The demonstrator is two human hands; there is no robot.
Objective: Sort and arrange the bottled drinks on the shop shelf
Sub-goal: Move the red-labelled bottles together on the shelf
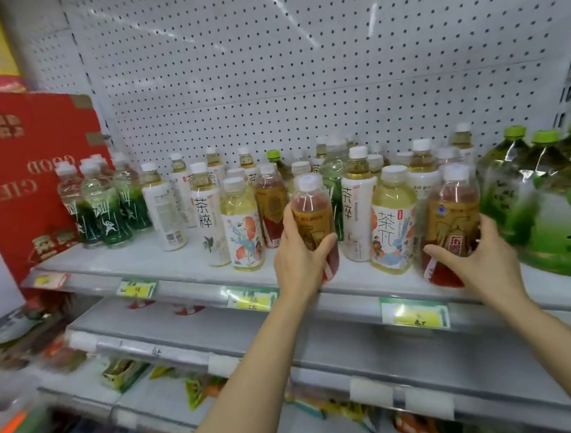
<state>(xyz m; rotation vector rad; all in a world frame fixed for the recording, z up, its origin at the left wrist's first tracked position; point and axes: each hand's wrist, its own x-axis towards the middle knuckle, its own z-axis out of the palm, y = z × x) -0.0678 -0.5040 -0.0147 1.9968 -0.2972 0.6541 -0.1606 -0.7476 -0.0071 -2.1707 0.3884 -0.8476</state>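
Hands each gripping a white-capped reddish tea bottle, left hand (299, 259), right hand (478, 259), labels seemingly gold-brown

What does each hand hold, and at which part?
The left hand grips a red tea bottle around its lower body. The right hand grips another red tea bottle around its lower body.
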